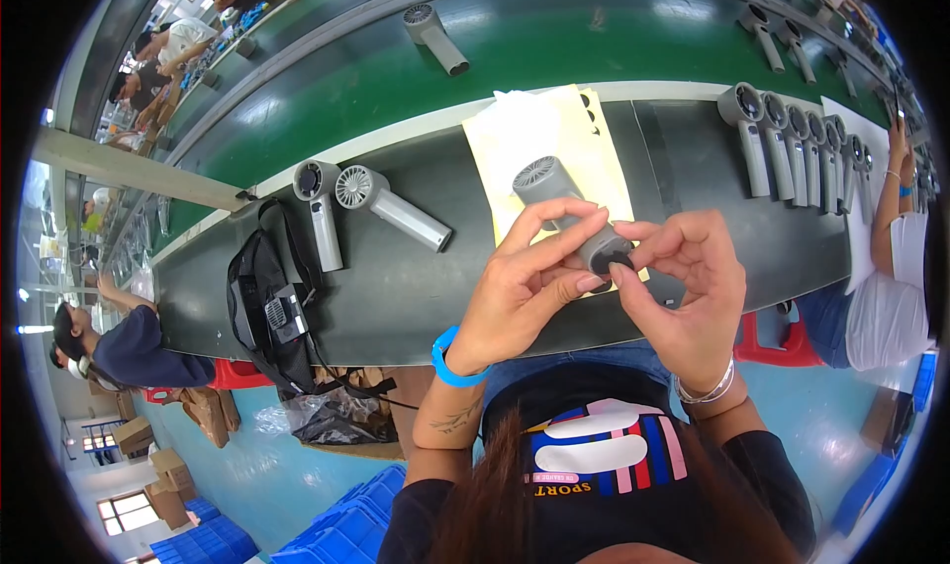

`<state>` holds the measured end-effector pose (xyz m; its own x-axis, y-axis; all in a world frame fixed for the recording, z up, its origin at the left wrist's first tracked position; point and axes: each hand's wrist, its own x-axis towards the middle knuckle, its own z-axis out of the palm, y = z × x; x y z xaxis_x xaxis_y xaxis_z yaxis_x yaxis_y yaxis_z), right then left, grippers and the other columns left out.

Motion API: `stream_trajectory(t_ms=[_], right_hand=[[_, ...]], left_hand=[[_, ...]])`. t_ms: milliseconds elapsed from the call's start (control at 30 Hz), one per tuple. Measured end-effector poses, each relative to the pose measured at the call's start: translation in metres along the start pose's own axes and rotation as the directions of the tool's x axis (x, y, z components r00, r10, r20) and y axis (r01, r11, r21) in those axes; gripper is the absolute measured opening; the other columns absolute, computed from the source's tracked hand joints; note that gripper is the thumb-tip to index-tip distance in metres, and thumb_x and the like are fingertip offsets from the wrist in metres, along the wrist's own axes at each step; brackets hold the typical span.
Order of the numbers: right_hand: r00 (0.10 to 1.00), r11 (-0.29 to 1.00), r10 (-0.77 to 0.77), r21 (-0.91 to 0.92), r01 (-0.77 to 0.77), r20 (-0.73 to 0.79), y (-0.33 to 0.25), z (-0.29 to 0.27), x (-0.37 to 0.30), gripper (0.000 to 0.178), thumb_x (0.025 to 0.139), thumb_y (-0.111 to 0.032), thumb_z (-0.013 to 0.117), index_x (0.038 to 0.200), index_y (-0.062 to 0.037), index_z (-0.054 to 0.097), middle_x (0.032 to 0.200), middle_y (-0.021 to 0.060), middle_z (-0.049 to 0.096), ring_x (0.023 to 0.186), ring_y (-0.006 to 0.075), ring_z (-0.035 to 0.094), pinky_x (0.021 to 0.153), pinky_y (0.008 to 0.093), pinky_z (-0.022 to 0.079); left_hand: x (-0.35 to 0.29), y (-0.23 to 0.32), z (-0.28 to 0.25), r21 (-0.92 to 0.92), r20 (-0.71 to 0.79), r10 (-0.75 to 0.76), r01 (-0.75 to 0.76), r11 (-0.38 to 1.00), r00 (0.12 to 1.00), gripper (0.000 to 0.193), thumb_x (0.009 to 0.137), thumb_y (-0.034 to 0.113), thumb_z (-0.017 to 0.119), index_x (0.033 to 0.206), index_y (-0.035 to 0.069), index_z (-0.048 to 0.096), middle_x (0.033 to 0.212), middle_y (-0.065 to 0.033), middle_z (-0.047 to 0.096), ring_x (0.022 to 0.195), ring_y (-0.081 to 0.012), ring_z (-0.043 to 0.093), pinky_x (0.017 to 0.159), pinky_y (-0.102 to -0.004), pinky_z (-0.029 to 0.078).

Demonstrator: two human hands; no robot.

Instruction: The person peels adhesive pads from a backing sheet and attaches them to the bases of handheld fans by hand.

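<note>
A grey handheld fan [546, 180] lies tilted over the yellow paper sheets [487, 158], its round grille pointing away from me. My left hand [529, 287] is closed around its handle. At the near end of the handle is a dark round end piece [611, 258]. My right hand [693, 292] pinches at this end with thumb and fingertips; the fingers partly cover it. Left of the paper, two more handheld fans, one with a dark centre [325, 230] and one with a pale grille [408, 220], lie on the dark work table [386, 317].
A black bag [259, 287] lies at the table's left. Several grey fans [754, 153] lie in a row at the right, near another person's hand. Another fan [435, 42] rides the green conveyor belt [594, 35]. Blue crates [346, 519] are on the floor.
</note>
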<state>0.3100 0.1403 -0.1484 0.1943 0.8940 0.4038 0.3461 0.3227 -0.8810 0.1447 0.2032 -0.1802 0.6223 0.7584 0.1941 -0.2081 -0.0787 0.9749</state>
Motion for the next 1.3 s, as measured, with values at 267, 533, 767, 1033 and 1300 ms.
stream_trajectory(t_ms=[267, 533, 767, 1033, 1300], right_hand=[[0.998, 0.996, 0.055, 0.065, -0.055, -0.004, -0.002, -0.0005, -0.0009, 0.03, 0.075, 0.007, 0.07, 0.097, 0.0016, 0.05, 0.091, 0.0121, 0.066, 0.083, 0.0139, 0.067, 0.078, 0.0277, 0.055], [0.999, 0.999, 0.038, 0.024, -0.038, 0.012, -0.0014, -0.001, -0.0007, 0.031, 0.074, 0.006, 0.07, 0.097, 0.0014, 0.049, 0.092, 0.013, 0.067, 0.083, 0.0142, 0.067, 0.077, 0.0278, 0.055], [1.0, 0.999, 0.03, 0.02, -0.03, -0.003, -0.0005, 0.0001, -0.0009, 0.031, 0.074, 0.006, 0.07, 0.096, 0.0014, 0.05, 0.093, 0.0135, 0.067, 0.081, 0.0141, 0.067, 0.076, 0.0277, 0.056], [1.0, 1.0, 0.019, 0.005, -0.019, -0.003, 0.0003, 0.0001, -0.0016, 0.03, 0.074, 0.006, 0.071, 0.096, 0.0016, 0.05, 0.093, 0.0129, 0.067, 0.08, 0.014, 0.067, 0.075, 0.0274, 0.056], [1.0, 1.0, 0.021, -0.002, -0.021, 0.005, -0.0036, -0.0017, -0.0008, 0.03, 0.074, 0.006, 0.07, 0.096, 0.0018, 0.05, 0.091, 0.0122, 0.066, 0.082, 0.0147, 0.068, 0.076, 0.0275, 0.056]], left_hand=[[-0.0007, -0.0013, -0.0001, -0.021, -0.003, -0.006, 0.006, 1.0, 1.0, 0.048, 0.084, -0.011, 0.059, 0.13, 0.0, 0.053, 0.133, -0.0102, 0.04, 0.087, -0.0108, 0.055, 0.08, -0.0273, 0.056], [-0.0006, -0.0009, -0.0014, 0.003, 0.008, -0.005, 0.005, 1.0, 1.0, 0.048, 0.084, -0.011, 0.06, 0.131, 0.0, 0.053, 0.133, -0.0099, 0.04, 0.088, -0.0114, 0.056, 0.081, -0.0281, 0.056], [-0.0004, -0.0009, -0.0005, -0.002, -0.002, -0.011, 0.011, 1.0, 1.0, 0.048, 0.084, -0.01, 0.06, 0.13, 0.0, 0.054, 0.133, -0.0097, 0.04, 0.087, -0.0104, 0.055, 0.08, -0.0274, 0.055], [-0.0016, -0.0001, 0.0008, -0.011, -0.008, -0.016, 0.016, 1.0, 1.0, 0.048, 0.084, -0.01, 0.06, 0.131, 0.0, 0.054, 0.133, -0.0093, 0.041, 0.087, -0.0103, 0.055, 0.079, -0.0245, 0.053], [-0.0014, 0.0022, 0.0009, -0.003, 0.009, -0.018, 0.018, 1.0, 1.0, 0.047, 0.085, -0.009, 0.06, 0.131, -0.001, 0.053, 0.134, -0.0099, 0.04, 0.089, -0.011, 0.056, 0.079, -0.0249, 0.052]])
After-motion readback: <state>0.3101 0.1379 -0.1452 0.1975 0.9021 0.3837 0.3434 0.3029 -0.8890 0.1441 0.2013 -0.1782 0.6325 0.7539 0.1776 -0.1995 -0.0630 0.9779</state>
